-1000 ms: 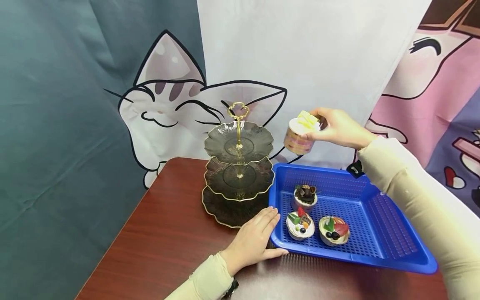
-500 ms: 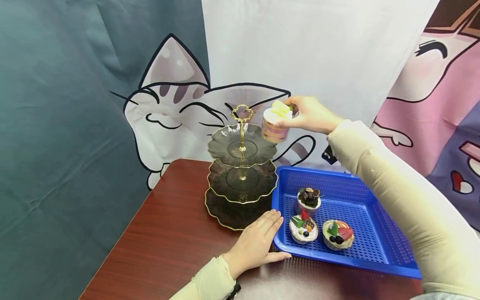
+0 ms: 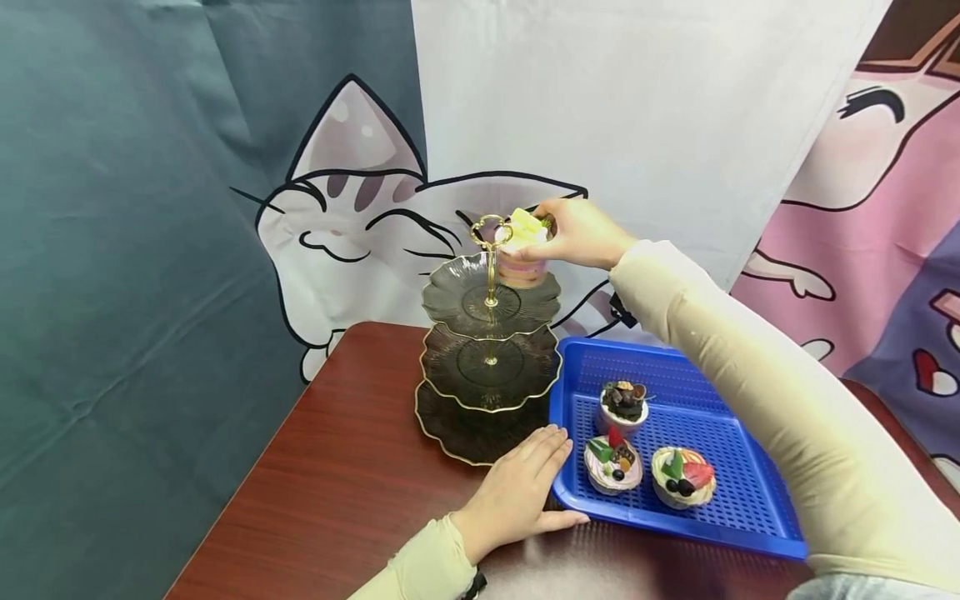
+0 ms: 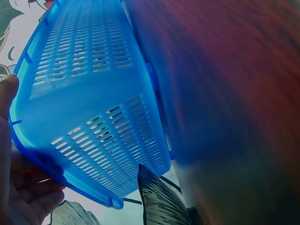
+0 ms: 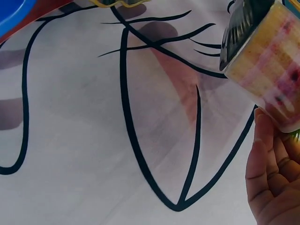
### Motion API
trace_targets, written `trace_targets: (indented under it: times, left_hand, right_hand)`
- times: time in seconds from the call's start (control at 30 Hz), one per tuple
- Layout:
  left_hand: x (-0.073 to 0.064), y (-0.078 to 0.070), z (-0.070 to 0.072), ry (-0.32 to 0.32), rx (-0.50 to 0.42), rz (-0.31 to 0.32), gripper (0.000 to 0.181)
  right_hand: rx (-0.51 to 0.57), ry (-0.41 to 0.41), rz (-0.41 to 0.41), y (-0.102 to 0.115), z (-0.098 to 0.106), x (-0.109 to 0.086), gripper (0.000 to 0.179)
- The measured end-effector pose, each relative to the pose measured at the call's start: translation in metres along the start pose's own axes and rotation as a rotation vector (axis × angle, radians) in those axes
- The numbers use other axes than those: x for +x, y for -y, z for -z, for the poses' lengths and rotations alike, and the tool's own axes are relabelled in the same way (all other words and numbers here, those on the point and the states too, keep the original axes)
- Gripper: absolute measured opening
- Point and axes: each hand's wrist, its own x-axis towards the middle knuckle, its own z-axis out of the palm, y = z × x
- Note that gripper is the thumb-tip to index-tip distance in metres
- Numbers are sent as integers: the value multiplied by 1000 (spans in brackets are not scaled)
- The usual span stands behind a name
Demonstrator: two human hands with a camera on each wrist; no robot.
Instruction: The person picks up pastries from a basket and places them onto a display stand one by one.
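My right hand (image 3: 579,233) pinches a clear dessert cup (image 3: 521,272) with pink and cream layers and a yellow topping. It is over the right part of the top plate of a three-tier cake stand (image 3: 468,367), close to the gold handle (image 3: 491,229). In the right wrist view, the layered side of the cup (image 5: 276,70) shows above the fingers (image 5: 265,131). My left hand (image 3: 513,492) touches the near left corner of a blue plastic basket (image 3: 652,523), fingers straight and thumb spread along the front. The left wrist view shows the basket's slotted wall (image 4: 93,103).
Inside the basket are a chocolate-topped cup (image 3: 624,406) and two fruit-topped tarts, one with white cream (image 3: 612,467), the other with a strawberry slice (image 3: 682,479). All stand on a red-brown table (image 3: 322,450). A curtain with a cartoon cat (image 3: 337,208) hangs behind.
My right hand has carried the dessert cup leftward from above the basket to over the stand's top plate. My left hand stays at the basket corner; the view has shifted slightly.
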Motion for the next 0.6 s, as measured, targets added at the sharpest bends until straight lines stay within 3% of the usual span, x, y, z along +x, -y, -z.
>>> trace_targets:
  times: [0.2,0.6]
  left_hand:
    - [1,1,1,-24,13,-23,84]
    - [0,0,1,-21,13,-11,84]
  right_hand:
    - [5,30,-13,4,-6,7,67]
    - [-2,46,32,9,-16,14,65]
